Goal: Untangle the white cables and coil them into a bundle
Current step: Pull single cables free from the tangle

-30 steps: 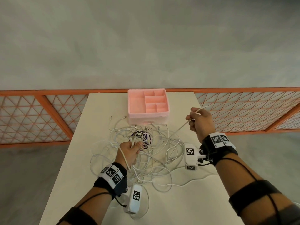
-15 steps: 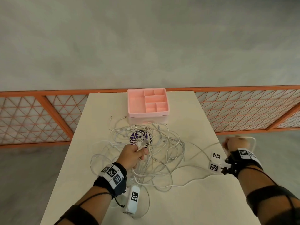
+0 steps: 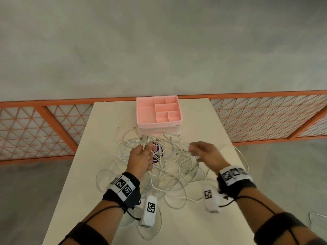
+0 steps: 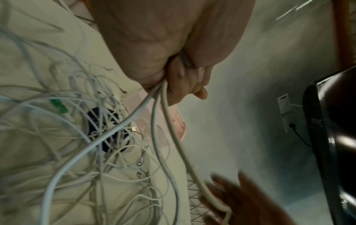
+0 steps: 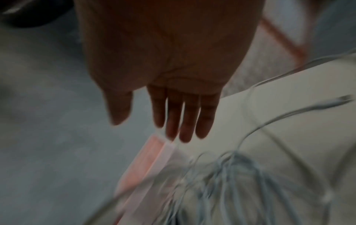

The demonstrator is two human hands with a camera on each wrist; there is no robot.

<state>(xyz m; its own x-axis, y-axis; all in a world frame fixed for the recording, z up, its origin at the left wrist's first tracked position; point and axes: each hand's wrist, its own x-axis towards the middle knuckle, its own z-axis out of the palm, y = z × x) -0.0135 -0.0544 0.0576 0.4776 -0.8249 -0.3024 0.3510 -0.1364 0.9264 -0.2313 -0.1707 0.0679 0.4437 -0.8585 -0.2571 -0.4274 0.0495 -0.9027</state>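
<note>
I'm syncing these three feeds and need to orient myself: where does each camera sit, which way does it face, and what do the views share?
Head: worn on the head, facing forward and down at the table; both forearms show.
Left wrist: looks along the left hand gripping white cables.
Right wrist: looks along the open right hand, blurred.
Shared: all three show the cables and pink organizer box.

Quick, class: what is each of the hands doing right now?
Left hand: grips several white cables near their plug ends.
Right hand: open, fingers straight, holding nothing.
</note>
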